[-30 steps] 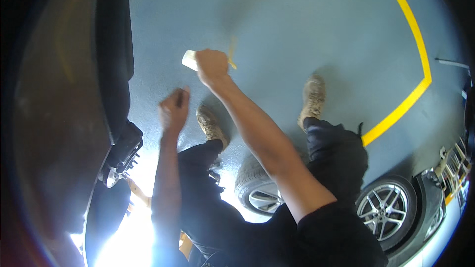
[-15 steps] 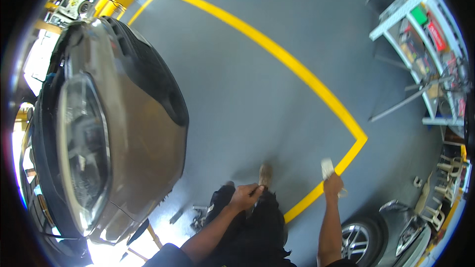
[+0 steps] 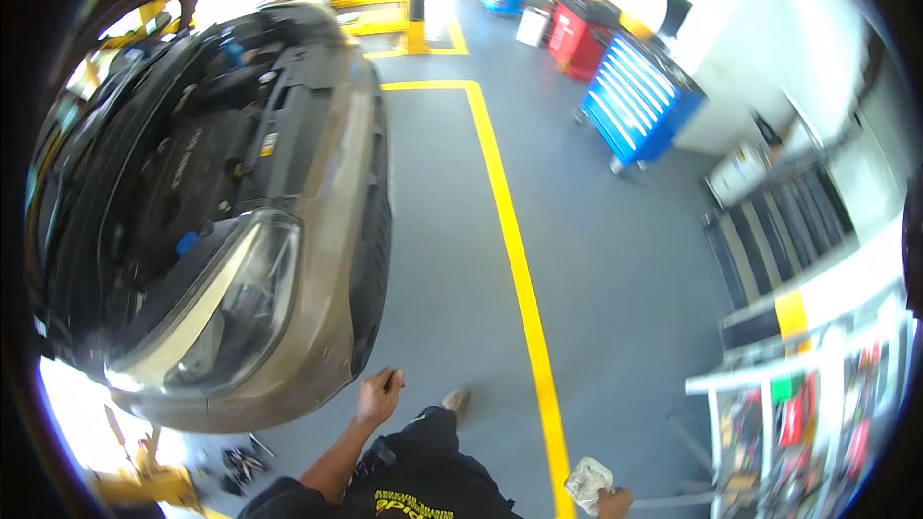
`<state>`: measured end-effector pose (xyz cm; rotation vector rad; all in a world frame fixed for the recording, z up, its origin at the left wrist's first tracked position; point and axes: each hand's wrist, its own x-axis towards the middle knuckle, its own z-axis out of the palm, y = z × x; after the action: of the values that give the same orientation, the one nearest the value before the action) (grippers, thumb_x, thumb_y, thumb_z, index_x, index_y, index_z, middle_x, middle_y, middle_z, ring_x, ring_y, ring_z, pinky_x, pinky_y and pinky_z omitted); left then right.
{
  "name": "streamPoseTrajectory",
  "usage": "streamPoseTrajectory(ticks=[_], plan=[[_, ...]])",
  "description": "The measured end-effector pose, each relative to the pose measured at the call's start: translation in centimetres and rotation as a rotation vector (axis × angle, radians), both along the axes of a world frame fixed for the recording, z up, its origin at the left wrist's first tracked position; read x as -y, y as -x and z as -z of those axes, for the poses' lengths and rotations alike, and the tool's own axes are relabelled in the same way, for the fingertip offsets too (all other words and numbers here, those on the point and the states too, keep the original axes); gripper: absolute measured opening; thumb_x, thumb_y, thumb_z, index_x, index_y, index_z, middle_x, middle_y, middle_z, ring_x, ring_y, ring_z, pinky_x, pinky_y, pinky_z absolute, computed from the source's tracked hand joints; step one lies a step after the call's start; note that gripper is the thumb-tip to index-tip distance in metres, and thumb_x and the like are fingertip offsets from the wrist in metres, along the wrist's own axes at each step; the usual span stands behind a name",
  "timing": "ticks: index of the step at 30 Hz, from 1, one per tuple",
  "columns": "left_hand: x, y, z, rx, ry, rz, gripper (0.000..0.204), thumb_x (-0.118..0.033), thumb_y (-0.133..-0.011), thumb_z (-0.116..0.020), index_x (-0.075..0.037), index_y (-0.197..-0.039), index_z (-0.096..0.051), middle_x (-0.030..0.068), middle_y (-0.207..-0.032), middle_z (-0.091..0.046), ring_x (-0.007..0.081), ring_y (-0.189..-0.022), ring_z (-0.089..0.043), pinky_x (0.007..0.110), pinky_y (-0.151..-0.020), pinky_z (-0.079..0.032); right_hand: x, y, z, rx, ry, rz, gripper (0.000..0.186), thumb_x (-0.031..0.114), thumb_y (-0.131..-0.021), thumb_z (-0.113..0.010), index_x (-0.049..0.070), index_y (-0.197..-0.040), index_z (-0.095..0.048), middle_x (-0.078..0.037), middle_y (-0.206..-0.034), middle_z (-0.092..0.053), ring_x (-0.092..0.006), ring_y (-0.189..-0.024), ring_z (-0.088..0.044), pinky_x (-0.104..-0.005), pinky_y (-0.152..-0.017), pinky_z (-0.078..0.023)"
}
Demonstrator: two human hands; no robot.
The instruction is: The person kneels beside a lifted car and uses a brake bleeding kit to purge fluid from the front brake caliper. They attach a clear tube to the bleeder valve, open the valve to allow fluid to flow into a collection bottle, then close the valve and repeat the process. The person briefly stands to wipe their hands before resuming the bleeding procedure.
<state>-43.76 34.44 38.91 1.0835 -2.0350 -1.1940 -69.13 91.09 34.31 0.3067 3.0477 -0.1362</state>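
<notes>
My left hand [image 3: 379,398] is closed, fingers curled together, just off the front corner of a brown car [image 3: 322,346]. Something small and dark may sit at its fingertips, too small to make out. At the lower edge my right hand [image 3: 615,503] grips a small whitish tub [image 3: 588,482] with rounded corners and grey smudges. The car's hood is up, so its engine bay [image 3: 183,163] lies in view. Nearest to my left hand is the clear headlight [image 3: 245,308]. A shoe [image 3: 457,403] of mine shows on the grey floor.
A yellow floor line [image 3: 519,269] runs beside the car. Ahead stand a blue tool cabinet [image 3: 639,101] and a red one [image 3: 580,38]. Dark steps [image 3: 779,231] rise at the right, above a shelf rack [image 3: 707,384] with parts. A yellow lift arm [image 3: 144,485] lies lower left.
My view has swung left toward the car's front and the workshop beyond. My left hand is now closer to the car in view; the tub stays in my right hand.
</notes>
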Motion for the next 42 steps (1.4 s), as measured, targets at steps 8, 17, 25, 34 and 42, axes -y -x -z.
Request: streamPoseTrajectory(ticks=[8,17,25,34,42], plan=[[7.5,24.8,-6.7,-0.016,0.068,0.225,0.033,-0.036,-0.104,-0.064,-0.005,-0.113,-0.069,0.0189,-0.073,-0.067,0.0373,-0.067,-0.069,0.046,-0.063,-0.052,24.0,25.2,-10.0,-0.124,0.387,-0.162,0.031,0.009,-0.085,-0.079,-0.010,-0.108,-0.069,-0.026,-0.103,-0.074,-0.0409,-0.091,-0.073,-0.0502,-0.080,-0.055],[13.2,50.7,-9.5,-0.095,0.041,0.318,0.031,-0.034,-0.103,-0.066,-0.006,-0.114,-0.065,0.0138,-0.074,-0.068,0.0341,-0.068,-0.068,0.046,-0.066,-0.053,49.8,48.3,-15.8,0.075,0.574,-0.493,0.025,0.010,-0.081,-0.082,-0.010,-0.093,-0.073,-0.021,-0.083,-0.075,-0.0283,-0.071,-0.070,-0.0444,-0.070,-0.054],[26.1,61.9,-12.1,0.036,-0.155,0.268,0.039,-0.039,-0.100,-0.070,-0.006,-0.120,-0.064,0.0133,-0.080,-0.070,0.0333,-0.076,-0.069,0.047,-0.072,-0.053,75.3,58.9,-17.1,0.422,0.608,-0.861,0.026,0.011,-0.084,-0.082,-0.011,-0.090,-0.069,-0.018,-0.078,-0.073,-0.0240,-0.066,-0.069,-0.0406,-0.066,-0.054],[49.9,66.9,-10.4,-0.044,-0.091,-0.006,0.095,-0.040,-0.084,-0.086,-0.016,-0.161,-0.034,0.0216,-0.134,-0.063,0.0404,-0.112,-0.070,0.050,-0.092,-0.057,106.1,62.3,-17.5,0.637,0.690,-1.086,0.023,0.009,-0.086,-0.080,-0.008,-0.083,-0.065,-0.011,-0.070,-0.067,-0.0147,-0.061,-0.059,-0.0353,-0.057,-0.049],[70.3,72.2,-14.4,-0.077,-0.230,0.006,0.105,-0.030,-0.084,-0.087,-0.009,-0.166,-0.025,0.0224,-0.144,-0.055,0.0367,-0.122,-0.063,0.045,-0.099,-0.053,128.9,64.9,-21.2,0.707,0.917,-1.271,0.020,0.007,-0.090,-0.078,-0.003,-0.081,-0.063,-0.005,-0.067,-0.063,-0.0097,-0.053,-0.055,-0.0291,-0.046,-0.041]])
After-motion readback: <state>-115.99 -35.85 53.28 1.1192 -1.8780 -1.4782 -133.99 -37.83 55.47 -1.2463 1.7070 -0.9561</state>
